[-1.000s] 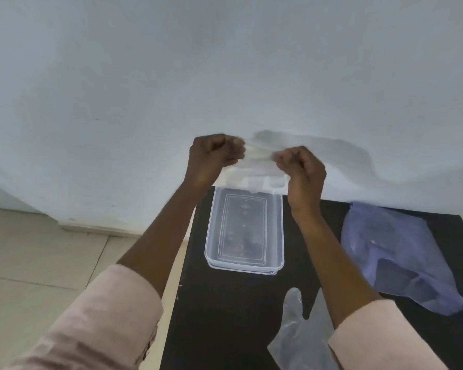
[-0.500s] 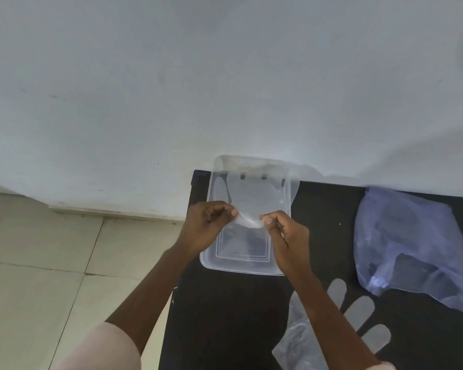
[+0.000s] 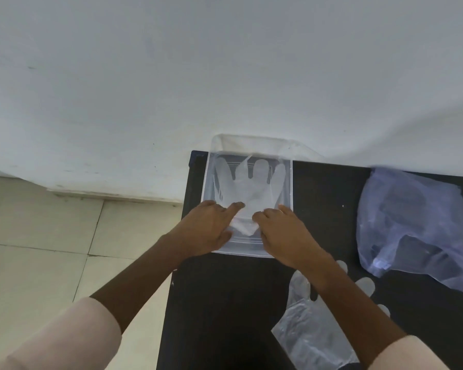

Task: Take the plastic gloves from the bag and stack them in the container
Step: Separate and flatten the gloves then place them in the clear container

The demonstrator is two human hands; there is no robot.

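A clear plastic container [image 3: 288, 182] sits at the far left end of the black table [image 3: 225, 303], against the wall. A thin clear plastic glove [image 3: 247, 188] lies flat inside it, fingers pointing at the wall. My left hand [image 3: 203, 231] and my right hand [image 3: 284, 231] rest on the glove's cuff at the container's near edge, fingers spread and pressing down. A second clear glove [image 3: 308, 335] lies on the table near my right forearm, which covers part of it. The bluish plastic bag [image 3: 417, 231] lies crumpled at the right.
A white wall [image 3: 225, 76] rises right behind the table. Pale floor tiles [image 3: 51, 249] lie to the left, below the table's left edge. Bare black tabletop shows between the container and the bag.
Both hands came down from in front of the wall with the glove stretched between them. The glove now lies in the container with both hands flat on its cuff.
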